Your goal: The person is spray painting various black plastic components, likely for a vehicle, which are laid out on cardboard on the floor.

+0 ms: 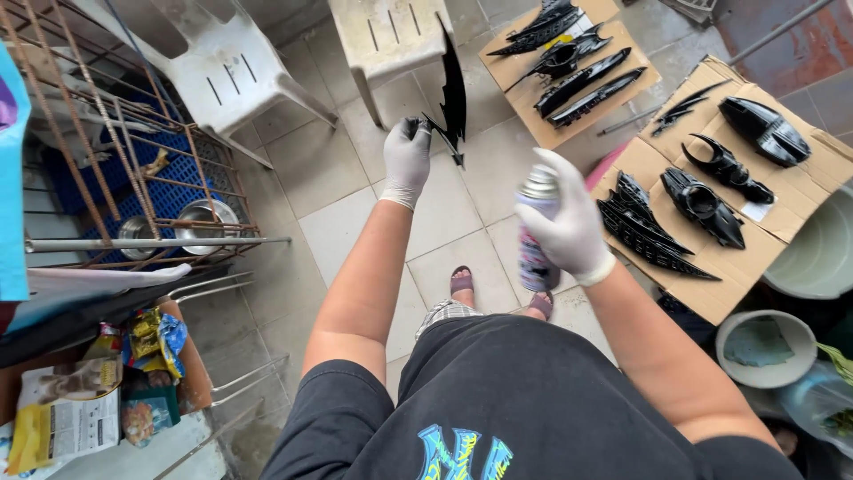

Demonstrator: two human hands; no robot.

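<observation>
At twelve o'clock from the person's body, the gloved left hand [406, 160] is raised over the tiled floor [462, 231], fingers closed on the lower tip of a glossy black pointed trim piece [453, 93], which stands nearly upright. At one o'clock the gloved right hand [569, 227] is wrapped fully round a spray can [534, 231], held upright just beside and below the trim piece, not touching it. A white plastic chair [222, 62] stands at eleven o'clock and a second one [386, 40] directly behind the trim piece. Two cardboard sheets lie at one and two o'clock: the far sheet [511, 111] carries several long black parts [577, 80]; the near sheet [755, 258] carries more black parts [706, 204], well apart from both hands. A rusted wire rack [107, 124] occupies ten o'clock.
</observation>
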